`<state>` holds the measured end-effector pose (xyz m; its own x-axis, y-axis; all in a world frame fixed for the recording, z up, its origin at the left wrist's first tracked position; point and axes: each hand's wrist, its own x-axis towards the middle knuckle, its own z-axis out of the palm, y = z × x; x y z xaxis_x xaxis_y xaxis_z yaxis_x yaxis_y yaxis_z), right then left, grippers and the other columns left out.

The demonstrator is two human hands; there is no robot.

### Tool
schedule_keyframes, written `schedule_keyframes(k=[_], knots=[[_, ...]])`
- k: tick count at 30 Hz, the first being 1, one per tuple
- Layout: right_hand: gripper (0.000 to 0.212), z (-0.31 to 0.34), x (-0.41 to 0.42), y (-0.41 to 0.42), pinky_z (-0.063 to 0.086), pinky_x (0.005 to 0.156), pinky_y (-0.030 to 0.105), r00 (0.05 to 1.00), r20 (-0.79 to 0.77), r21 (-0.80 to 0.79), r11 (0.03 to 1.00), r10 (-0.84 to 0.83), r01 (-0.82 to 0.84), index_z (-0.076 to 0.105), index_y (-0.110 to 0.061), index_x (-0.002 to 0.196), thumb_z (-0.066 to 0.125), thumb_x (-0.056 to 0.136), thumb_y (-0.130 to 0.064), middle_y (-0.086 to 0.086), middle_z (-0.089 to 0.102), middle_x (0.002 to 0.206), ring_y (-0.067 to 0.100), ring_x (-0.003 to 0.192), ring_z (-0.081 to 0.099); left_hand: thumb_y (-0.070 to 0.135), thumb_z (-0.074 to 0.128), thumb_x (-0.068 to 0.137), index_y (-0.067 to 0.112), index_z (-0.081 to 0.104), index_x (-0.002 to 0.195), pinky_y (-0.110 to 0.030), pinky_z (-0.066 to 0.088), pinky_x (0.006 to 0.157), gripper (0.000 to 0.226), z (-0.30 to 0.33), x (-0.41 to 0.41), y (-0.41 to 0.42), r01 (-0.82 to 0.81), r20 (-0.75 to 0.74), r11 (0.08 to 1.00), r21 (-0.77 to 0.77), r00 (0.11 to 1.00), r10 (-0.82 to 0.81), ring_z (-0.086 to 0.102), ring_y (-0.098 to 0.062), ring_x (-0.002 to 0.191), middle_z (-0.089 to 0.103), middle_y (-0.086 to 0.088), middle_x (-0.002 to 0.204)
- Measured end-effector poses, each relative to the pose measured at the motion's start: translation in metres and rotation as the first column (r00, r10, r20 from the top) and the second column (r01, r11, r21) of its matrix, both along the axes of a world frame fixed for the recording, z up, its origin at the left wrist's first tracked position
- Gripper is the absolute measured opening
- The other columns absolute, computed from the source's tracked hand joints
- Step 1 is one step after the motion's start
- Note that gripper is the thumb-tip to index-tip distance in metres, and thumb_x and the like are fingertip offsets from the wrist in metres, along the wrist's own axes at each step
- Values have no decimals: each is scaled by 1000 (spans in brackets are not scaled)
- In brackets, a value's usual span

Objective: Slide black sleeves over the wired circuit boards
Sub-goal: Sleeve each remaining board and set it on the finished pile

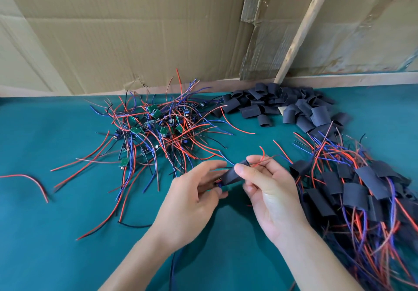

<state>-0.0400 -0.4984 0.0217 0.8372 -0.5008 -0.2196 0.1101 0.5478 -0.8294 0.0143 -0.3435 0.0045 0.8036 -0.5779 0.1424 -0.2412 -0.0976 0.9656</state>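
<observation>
Pinching one black sleeve (230, 175), both hands (192, 200) (269, 191) hover above teal cloth (56, 234), cardboard (124, 30) behind

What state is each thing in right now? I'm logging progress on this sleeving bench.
Left hand: pinching the lower end of the held sleeve.
Right hand: gripping the sleeve's upper end and the wires.
Held sleeve: between both hands, red wire sticking out the top.
Bare boards pile: unsleeved, tangled.
Empty sleeves pile: loose, unused.
Sleeved boards pile: finished, heaped on the right.
</observation>
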Motion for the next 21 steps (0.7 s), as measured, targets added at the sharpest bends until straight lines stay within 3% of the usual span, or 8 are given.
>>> schedule_keyframes(k=[5,8,12,17,21], knots=[[48,-1,-2,1,41,51,18,1000,-29,-69,998,-9,7,67,-14,87,91,46,-20,4,67,77,10,58,52,-6,55,93,28,61,129,-25,58,88,49,2,-7,-3,-34,205,998,44,978,24,71,-3,105,69,23,122],[42,0,-1,-3,40,49,17,999,-39,-34,999,10,-11,68,-14,82,91,47,-18,1,66,75,9,54,49,8,58,93,36,59,126,-24,57,87,43,4,-5,-2,-24,256,996,83,967,2,72,-5,99,71,23,115],[21,4,-3,-14,41,47,18,992,-29,55,991,121,-119,71,-17,72,86,59,-11,-2,65,75,9,54,49,22,68,88,46,64,111,-21,57,82,33,6,-3,-1,-23,104,1000,8,994,22,74,-9,90,74,20,107],[19,5,-3,-14,43,48,18,989,-25,44,989,143,-142,70,-18,71,86,61,-12,-1,66,77,10,55,49,27,81,77,31,73,92,-24,57,77,18,3,0,-2,-135,10,986,-101,991,137,73,-14,81,76,6,89],[19,5,-3,-13,42,48,19,987,-28,78,984,160,-158,69,-18,70,86,62,-13,0,63,77,10,55,48,23,84,73,23,75,87,-25,58,76,16,5,0,-1,-116,-98,976,-185,990,99,73,-17,78,77,-3,86]])
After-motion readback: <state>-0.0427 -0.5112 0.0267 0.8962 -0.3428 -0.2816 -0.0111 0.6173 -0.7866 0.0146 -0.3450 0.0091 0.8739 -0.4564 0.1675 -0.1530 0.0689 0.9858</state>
